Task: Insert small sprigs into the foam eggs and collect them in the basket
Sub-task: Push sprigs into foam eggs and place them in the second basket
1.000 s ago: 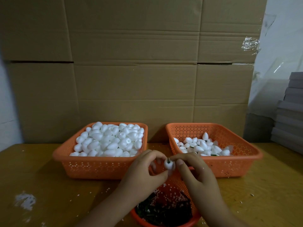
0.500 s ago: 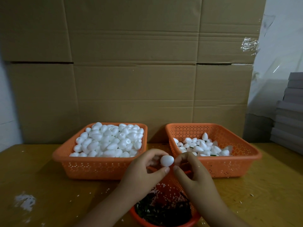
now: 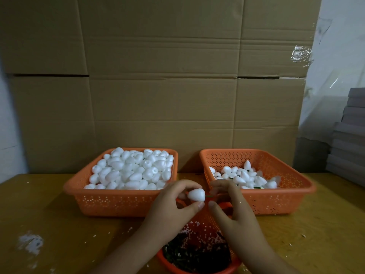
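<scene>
My left hand (image 3: 173, 208) pinches a white foam egg (image 3: 196, 194) between thumb and fingers, its blunt end turned right. A thin green sprig (image 3: 209, 196) sticks out of that end toward my right hand (image 3: 231, 210), whose curled fingers hold the sprig's far end. Both hands hover over a round orange bowl (image 3: 233, 268) of dark green sprigs at the near edge. The left orange basket (image 3: 118, 200) is heaped with plain foam eggs. The right orange basket (image 3: 276, 198) holds fewer eggs, some with green sprigs showing.
A wall of brown cardboard (image 3: 158, 86) stands right behind the baskets. Grey stacked boards (image 3: 349, 139) sit at the far right. White foam crumbs (image 3: 29, 242) lie on the yellow tabletop at the near left.
The egg has turned in my left hand so its blunt end faces right. My right hand has drawn slightly away, and a green sprig now shows between egg and right fingers.
</scene>
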`<state>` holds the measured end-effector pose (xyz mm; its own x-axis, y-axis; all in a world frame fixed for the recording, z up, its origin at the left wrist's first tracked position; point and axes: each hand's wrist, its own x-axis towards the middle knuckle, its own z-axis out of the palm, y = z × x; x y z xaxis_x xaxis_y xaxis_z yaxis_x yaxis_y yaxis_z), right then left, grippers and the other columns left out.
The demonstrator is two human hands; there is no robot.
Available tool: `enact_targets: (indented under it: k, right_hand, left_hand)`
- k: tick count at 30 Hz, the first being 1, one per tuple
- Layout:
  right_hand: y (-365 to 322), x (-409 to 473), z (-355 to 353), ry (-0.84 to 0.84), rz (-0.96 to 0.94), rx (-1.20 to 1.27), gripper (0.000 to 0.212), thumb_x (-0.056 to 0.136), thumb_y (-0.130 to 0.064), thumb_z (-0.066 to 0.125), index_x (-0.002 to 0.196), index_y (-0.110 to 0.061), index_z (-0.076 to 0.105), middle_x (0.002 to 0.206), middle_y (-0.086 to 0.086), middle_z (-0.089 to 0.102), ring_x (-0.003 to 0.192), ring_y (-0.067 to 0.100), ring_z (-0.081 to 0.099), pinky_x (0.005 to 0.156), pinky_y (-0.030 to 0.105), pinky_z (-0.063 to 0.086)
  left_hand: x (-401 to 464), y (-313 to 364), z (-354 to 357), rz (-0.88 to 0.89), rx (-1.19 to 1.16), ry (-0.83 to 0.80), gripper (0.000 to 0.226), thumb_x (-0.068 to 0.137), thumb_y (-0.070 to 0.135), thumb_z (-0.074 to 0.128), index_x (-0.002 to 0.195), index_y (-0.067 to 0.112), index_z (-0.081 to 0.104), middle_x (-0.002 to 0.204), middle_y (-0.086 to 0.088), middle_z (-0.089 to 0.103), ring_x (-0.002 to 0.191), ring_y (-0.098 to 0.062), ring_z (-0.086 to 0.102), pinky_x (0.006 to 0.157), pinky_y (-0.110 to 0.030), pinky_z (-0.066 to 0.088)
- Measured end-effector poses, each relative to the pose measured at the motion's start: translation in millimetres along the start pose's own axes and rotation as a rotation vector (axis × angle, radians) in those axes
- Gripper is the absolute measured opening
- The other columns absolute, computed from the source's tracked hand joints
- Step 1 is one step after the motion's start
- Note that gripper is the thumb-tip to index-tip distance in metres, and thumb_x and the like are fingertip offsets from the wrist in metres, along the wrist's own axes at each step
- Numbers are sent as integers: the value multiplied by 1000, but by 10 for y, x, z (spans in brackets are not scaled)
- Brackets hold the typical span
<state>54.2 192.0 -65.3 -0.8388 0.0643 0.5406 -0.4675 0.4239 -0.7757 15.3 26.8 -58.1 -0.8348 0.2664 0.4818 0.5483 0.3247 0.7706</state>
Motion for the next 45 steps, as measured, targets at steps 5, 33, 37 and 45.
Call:
enact_targets:
  k: [5,33,37,45]
  right_hand:
    - [18,0,12,29,23,-2,20,85,-16,64,92,-34,58,96,-16,64,90,5,63,77,35,54]
    - [50,-10,13,-19,-52,-47,26,88,-33,63,111,-45,60,106,-21,66,99,2,63,81,30,54]
    - [23,8,3,-29,-27,29,16,88,-34,63,102,-42,63,98,-15,69,92,4,66,78,32,54]
    - [2,179,-187,165,92,193,21,84,-14,72,95,-31,66,80,-3,67,74,19,66,66,33,53]
  left_hand:
    - [-1,28,0,-22,-91,5,33,82,22,77,98,46,62,105,23,68,103,3,63,83,-20,49]
    - [-6,38,-21,2,-51,5,33,85,25,74,103,51,63,106,26,67,105,7,60,86,-23,50]
    - [-22,43,-18,33,2,6,38,85,25,73,107,53,60,109,30,64,106,9,58,82,-21,51]
    - [-6,141,-39,136,10,63,36,82,39,65,116,49,56,112,29,61,103,4,60,79,-14,50]
